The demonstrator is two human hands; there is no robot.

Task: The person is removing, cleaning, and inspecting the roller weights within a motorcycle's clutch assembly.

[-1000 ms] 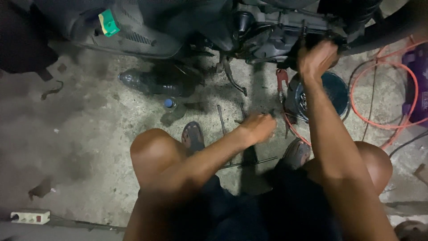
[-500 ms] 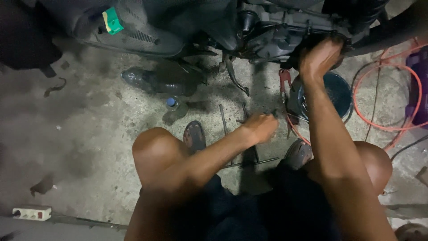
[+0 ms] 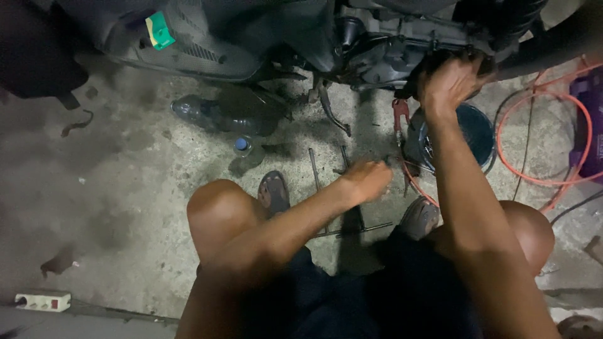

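I squat in front of a dark motorcycle engine [image 3: 383,44]. My right hand [image 3: 449,80] is raised to the engine's underside, with its fingers curled over a dark part at the lower edge. My left hand [image 3: 367,179] hangs low over the concrete floor, just above several thin metal tools [image 3: 312,166] lying between my feet. It is blurred, and I cannot tell whether it holds one. Red-handled pliers [image 3: 399,113] lie under the engine, just left of my right arm.
A round dark blue basin [image 3: 480,132] sits under the engine beside my right arm. An orange hose [image 3: 546,179] loops at the right. A plastic bottle [image 3: 207,113] lies at left, a small blue-capped one [image 3: 245,149] near it. A white power strip [image 3: 43,302] lies at bottom left.
The view has shifted a little. My right hand stays at the engine and my left hand stays over the tools, with only small movement.
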